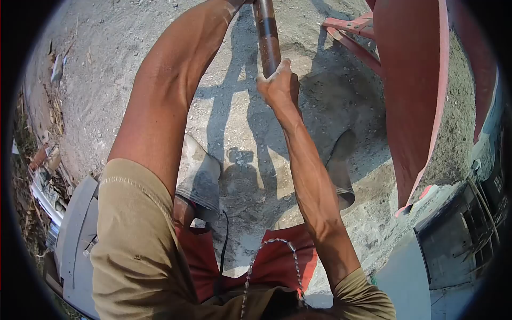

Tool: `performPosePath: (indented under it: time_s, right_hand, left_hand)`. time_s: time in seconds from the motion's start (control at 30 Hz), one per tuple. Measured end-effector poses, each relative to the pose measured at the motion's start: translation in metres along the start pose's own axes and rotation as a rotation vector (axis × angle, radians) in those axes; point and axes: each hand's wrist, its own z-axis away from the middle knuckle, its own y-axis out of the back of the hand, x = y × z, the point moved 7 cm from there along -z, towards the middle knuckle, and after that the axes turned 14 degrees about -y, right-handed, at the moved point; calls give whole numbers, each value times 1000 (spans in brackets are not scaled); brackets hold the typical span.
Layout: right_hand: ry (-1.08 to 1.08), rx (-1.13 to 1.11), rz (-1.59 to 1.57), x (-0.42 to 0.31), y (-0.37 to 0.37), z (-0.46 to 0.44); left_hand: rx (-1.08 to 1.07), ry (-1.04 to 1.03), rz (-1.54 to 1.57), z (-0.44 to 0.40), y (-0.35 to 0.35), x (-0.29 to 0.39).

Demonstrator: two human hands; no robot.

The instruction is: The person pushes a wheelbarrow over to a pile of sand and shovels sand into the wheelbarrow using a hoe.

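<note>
My right hand [280, 87] is closed around the near end of a brown, round long handle [268, 40] that runs out past the top edge. What is at its far end is out of view. At the top edge my left hand [242, 2] meets the same handle higher up; most of it is cut off, and its fingers are hardly seen. Sandy ground [234, 106] lies beneath the handle, loose and strewn with small stones.
At the right stands a red metal wheelbarrow [410, 80] holding grey sandy material [453, 106], its red leg [354, 40] reaching toward the handle. Two dusty boots [200, 176] are on the ground below me. A grey panel [77, 240] and debris [45, 165] lie at the left.
</note>
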Motion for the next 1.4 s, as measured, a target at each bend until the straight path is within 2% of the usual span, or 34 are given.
performPosePath:
  time_s: [0.03,0.1,0.17,0.23,0.37,0.43,0.53,0.57,0.6,0.63,0.67,0.7,0.8,0.87,0.9,0.93,1.0,1.03,1.07,1.1,1.13,1.17,1.2,1.23,1.27,1.37,1.4]
  right_hand:
    - [10,-2,-62,3,-13,9]
    - [-42,-96,-168,22,-33,55]
    - [-120,-202,-156,36,-44,103]
    - [-183,-273,-95,68,-54,148]
    - [-326,-436,-99,128,-38,255]
    - [-341,-446,-175,151,-25,301]
    - [-376,-465,-192,224,-25,365]
    - [-409,-526,-114,231,-11,383]
    - [-446,-586,-35,237,3,401]
    - [-486,-643,-27,259,2,419]
    - [-529,-705,-23,283,-9,442]
    - [-589,-764,-33,293,-11,459]
    - [-810,-871,-79,304,7,492]
    - [-916,-982,-204,271,48,488]
    - [-936,-1041,-267,251,67,476]
    - [-867,-1053,-265,236,85,465]
    - [-603,-1140,-91,253,94,464]
    - [-465,-1150,-10,254,98,458]
    - [-718,-1072,-53,246,125,468]
    - [-742,-1091,-73,246,137,478]
    - [-759,-1116,-88,246,149,492]
    - [-770,-1149,-101,244,159,502]
    - [-786,-1150,-154,218,185,507]
    - [-798,-1148,-206,178,227,519]
    - [-810,-1143,-261,157,259,528]
    - [-720,-1207,-83,181,306,548]
    - [-692,-1203,-115,177,333,550]
  left_hand:
    - [3,9,-48,7,3,-1]
    - [31,171,-106,52,7,-9]
    - [124,491,-60,122,20,-1]
    - [18,519,-162,182,29,18]
    - [0,732,-180,313,24,18]
    - [-50,709,-402,370,17,10]
    - [-87,830,-329,454,-4,21]
    - [-92,891,-270,489,-10,14]
    - [-268,791,-358,525,-20,-4]
    - [-540,650,-487,546,-35,-7]
    - [-771,463,-612,568,-50,-6]
    - [-1094,228,-780,591,-64,6]
    - [-311,988,-456,648,-44,-2]
    - [-422,895,-111,707,-78,-54]
    - [-467,876,15,700,-82,-47]
    - [-510,862,144,693,-85,-38]
    - [-653,827,130,684,-84,28]
    - [-727,725,23,676,-86,47]
    - [-446,814,328,699,-90,45]
    - [-162,892,634,717,-96,38]
    - [-224,895,737,700,-90,77]
    - [-137,979,875,694,-83,100]
    - [-40,1063,1006,689,-75,121]
    - [205,1218,1176,693,-75,127]
    - [257,1175,1179,676,-69,144]
    - [397,1004,1161,622,-37,205]
    - [307,971,1103,603,-35,231]
